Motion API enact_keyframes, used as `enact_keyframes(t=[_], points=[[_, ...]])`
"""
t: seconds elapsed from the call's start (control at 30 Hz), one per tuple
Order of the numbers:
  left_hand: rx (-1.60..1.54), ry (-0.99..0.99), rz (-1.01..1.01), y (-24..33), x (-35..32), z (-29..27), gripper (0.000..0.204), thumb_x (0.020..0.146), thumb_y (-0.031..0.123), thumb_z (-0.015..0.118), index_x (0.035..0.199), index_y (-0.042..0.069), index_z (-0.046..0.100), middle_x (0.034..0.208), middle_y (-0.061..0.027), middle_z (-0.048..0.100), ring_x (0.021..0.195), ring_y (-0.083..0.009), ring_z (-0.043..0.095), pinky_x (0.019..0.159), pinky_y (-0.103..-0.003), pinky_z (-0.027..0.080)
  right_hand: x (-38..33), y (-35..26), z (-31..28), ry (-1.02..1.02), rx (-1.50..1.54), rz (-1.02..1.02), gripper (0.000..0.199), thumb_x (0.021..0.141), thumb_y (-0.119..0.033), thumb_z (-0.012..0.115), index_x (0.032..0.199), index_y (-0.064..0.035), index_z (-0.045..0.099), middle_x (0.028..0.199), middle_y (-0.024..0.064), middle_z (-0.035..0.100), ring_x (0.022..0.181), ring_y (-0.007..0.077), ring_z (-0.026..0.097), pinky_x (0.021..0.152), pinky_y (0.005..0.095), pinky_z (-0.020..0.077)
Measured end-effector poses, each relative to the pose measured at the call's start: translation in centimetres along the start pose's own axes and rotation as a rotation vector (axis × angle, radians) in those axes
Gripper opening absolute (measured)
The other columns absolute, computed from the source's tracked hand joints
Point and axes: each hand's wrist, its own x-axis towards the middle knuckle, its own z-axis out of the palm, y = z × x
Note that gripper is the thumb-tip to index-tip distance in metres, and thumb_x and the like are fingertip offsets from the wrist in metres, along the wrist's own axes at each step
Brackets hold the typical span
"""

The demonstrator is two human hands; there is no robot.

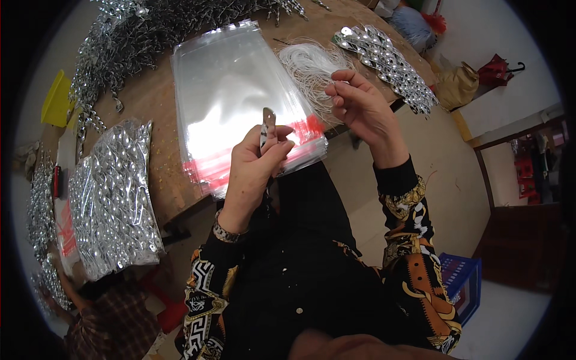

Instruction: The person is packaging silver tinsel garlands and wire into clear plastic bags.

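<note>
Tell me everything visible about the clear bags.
The bags form a flat, uneven stack, clear, glossy and plastic-looking, with pinkish-red bands across the near end. They lie on the brown table, near end at its edge. White string lies along their right side. The left hand covers part of the near end; whether it touches is unclear.

Two bare hands: one left hand (252, 157), one right hand (367, 113). One narrow metal piece (268, 124) at centre. One stack of clear bags (222, 90) at 11 o'clock, its bags uncountable. One bundle of white string (307, 60) at 12. Silver strands: one wrapped pack (114, 201) at 9, one bunch (390, 66) at 1. One umbrella (495, 69) at 2, one blue basket (459, 269) at 4.
</note>
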Motion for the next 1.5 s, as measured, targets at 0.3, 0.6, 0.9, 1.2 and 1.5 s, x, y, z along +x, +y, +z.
enact_keyframes(t=[0.3,0.6,0.9,1.2,1.5], points=[[-0.016,-0.039,0.011,0.3,1.1,1.9,0.035,0.087,0.011,0.062,0.118,-0.004,0.056,0.067,0.0088,0.045,0.061,-0.0018,0.047,0.067,-0.020,0.047,-2.4,1.3,2.3,-0.071,0.109,0.042,0.018,0.090,-0.007,0.059,0.108,-0.0064,0.055,0.091,0.0071,0.064,0.072,0.0087,0.061,0.064,0.0214,0.0481],[0.020,-0.056,-0.019,0.0,0.3,1.3,0.012,0.089,0.011,0.061,0.094,0.000,0.061,0.074,-0.0017,0.058,0.062,-0.0060,0.052,0.054,-0.019,0.040,-3.8,1.9,3.0,-0.020,0.070,0.000,0.018,0.090,-0.006,0.059,0.107,-0.0063,0.055,0.092,0.0069,0.064,0.074,0.0094,0.061,0.065,0.0209,0.0479],[0.031,0.017,0.050,0.4,-1.9,0.0,0.010,0.090,0.010,0.060,0.092,0.000,0.060,0.072,-0.0023,0.058,0.059,-0.0071,0.051,0.053,-0.019,0.040,-4.5,3.1,1.4,0.042,0.142,-0.019,0.017,0.089,-0.005,0.059,0.106,-0.0072,0.056,0.092,0.0069,0.064,0.073,0.0094,0.061,0.064,0.0222,0.0481],[0.054,-0.011,0.128,0.8,-4.5,-0.4,0.011,0.089,0.009,0.060,0.091,-0.002,0.062,0.074,-0.0020,0.059,0.062,-0.0057,0.052,0.056,-0.019,0.040,-2.6,2.1,-1.6,0.077,0.195,-0.037,0.018,0.090,-0.005,0.059,0.107,-0.0075,0.055,0.094,0.0060,0.064,0.070,0.0081,0.058,0.061,0.0224,0.0460],[0.079,0.021,0.147,1.8,-5.6,-0.9,0.010,0.089,0.010,0.060,0.089,-0.001,0.061,0.073,-0.0018,0.059,0.063,-0.0057,0.052,0.055,-0.019,0.040,-2.7,0.2,-2.0,0.129,-0.147,-0.116,0.018,0.090,-0.007,0.060,0.108,-0.0061,0.056,0.095,0.0053,0.064,0.070,0.0049,0.056,0.062,0.0198,0.0467]])
